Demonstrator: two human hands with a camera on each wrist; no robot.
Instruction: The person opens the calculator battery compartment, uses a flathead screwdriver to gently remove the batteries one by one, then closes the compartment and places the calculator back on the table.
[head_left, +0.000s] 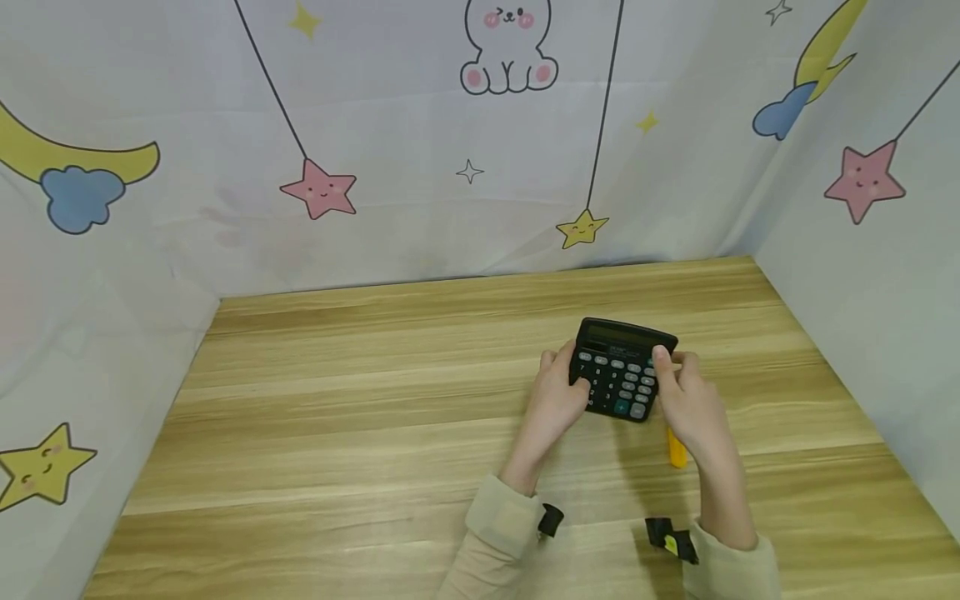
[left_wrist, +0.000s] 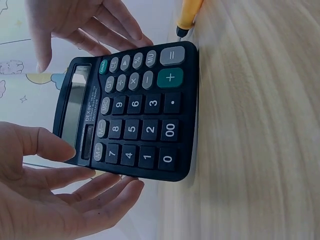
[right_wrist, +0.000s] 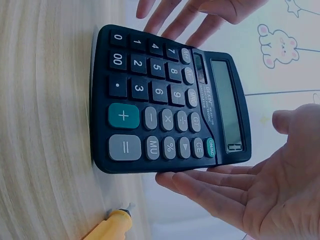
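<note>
A black calculator [head_left: 618, 367] with grey, black and green keys is held tilted up, its display at the top. In the right wrist view a digit shows at the end of the calculator's display [right_wrist: 227, 105]. My left hand [head_left: 557, 396] grips its left edge, thumb in front and fingers behind, as the left wrist view shows. On the opposite edge, my right hand [head_left: 692, 404] supports it with fairly straight fingers [right_wrist: 215, 192] behind. Its thumb stands off the calculator in both wrist views.
An orange-handled tool [head_left: 677, 450] with a black collar and thin tip lies on the wooden table [head_left: 360, 433], partly hidden by my right hand. White curtains [head_left: 405, 133] printed with stars, moons and a bear border the table at the back and sides.
</note>
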